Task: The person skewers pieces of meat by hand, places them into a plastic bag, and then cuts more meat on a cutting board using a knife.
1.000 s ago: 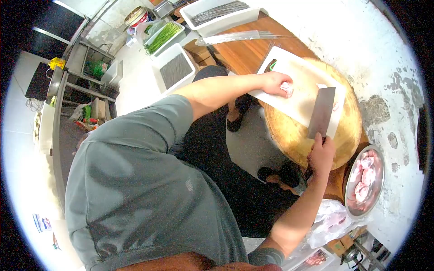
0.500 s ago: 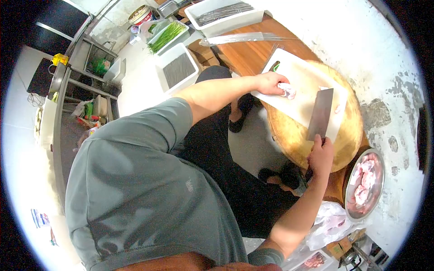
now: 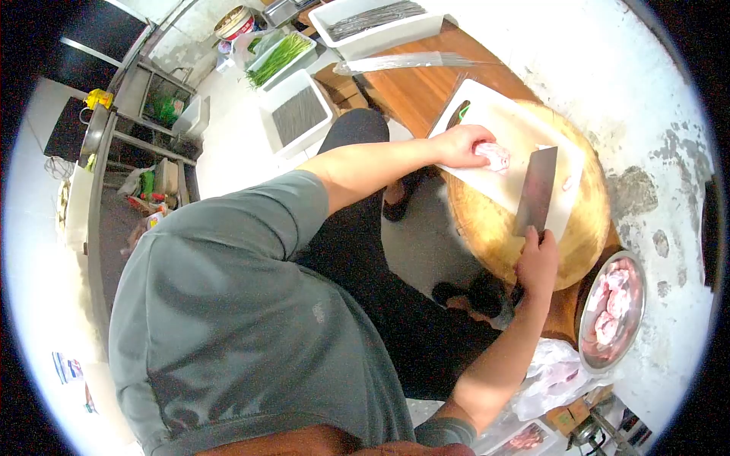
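Note:
My left hand (image 3: pixel 464 146) is closed on a pale pink piece of raw meat (image 3: pixel 496 157) over the white cutting board (image 3: pixel 487 106). In my right hand (image 3: pixel 537 262) is the handle of a cleaver (image 3: pixel 537 190), whose broad blade lies across the board's right part, apart from the held meat. Small bits of meat (image 3: pixel 567 183) lie beyond the blade. Beneath the board is a round wooden chopping block (image 3: pixel 487 235). The fingertips of my left hand are partly hidden by the meat.
A steel bowl (image 3: pixel 613 311) of raw meat stands at the right, beside a plastic bag (image 3: pixel 555 380). White bins hold skewers (image 3: pixel 300 118) and green stalks (image 3: pixel 280 61). A wooden table (image 3: pixel 426 91) carries a plastic-wrapped bundle (image 3: pixel 414 62). The wall (image 3: pixel 639 114) borders the block.
My left hand has shifted slightly right and turned with the meat, showing more of it. The cleaver and my right hand have barely moved.

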Motion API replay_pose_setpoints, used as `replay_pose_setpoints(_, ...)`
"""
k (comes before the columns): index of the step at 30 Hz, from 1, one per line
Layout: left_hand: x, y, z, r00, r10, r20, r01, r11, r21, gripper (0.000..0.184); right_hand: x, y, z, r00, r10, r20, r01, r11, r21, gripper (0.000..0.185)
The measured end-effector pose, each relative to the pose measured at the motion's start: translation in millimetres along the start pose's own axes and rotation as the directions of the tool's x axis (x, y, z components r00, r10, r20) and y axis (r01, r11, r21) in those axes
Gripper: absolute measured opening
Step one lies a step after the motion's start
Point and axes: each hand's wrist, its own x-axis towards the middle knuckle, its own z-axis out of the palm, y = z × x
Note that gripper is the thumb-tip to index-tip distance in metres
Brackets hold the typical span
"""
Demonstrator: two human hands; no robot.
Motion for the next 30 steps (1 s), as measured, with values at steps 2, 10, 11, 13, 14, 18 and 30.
replay_pose_setpoints(2, -4, -8, -4, 0.993, -0.087, 0.075, 0.087, 0.996, 0.008, 0.039, 0, -2, 2, 1.000, -0.015, 0.002, 0.015, 1.000, -0.006, 0.039)
replay_pose_setpoints(10, 0, -12, 10, 0.994, -0.105, 0.037, 0.101, 0.991, 0.086, 0.039, -2, -9, -1, 0.999, -0.051, 0.018, 0.053, 0.994, -0.092, 0.040)
replay_pose_setpoints(11, 0, -11, 11, 0.996, -0.084, 0.031, 0.081, 0.992, 0.099, 0.039, -1, -8, 0, 0.999, -0.047, 0.019, 0.048, 0.995, -0.087, 0.041)
replay_pose_setpoints(13, -1, -10, 13, 0.999, -0.045, 0.021, 0.042, 0.991, 0.124, 0.038, 0, -4, 2, 0.999, -0.036, 0.022, 0.038, 0.996, -0.079, 0.041)
replay_pose_setpoints(14, -1, -9, 14, 1.000, -0.008, 0.014, 0.006, 0.991, 0.136, 0.039, 0, -3, 2, 0.999, -0.032, 0.022, 0.034, 0.997, -0.064, 0.042)
replay_pose_setpoints(18, -5, 5, 11, 0.995, 0.100, 0.005, -0.100, 0.989, 0.112, 0.042, -1, -6, 2, 0.999, -0.023, 0.031, 0.024, 0.999, -0.033, 0.043)
replay_pose_setpoints(30, 8, 10, 21, 0.975, 0.221, -0.006, -0.215, 0.957, 0.195, 0.043, -4, -6, 1, 1.000, -0.024, -0.005, 0.024, 0.999, -0.035, 0.040)
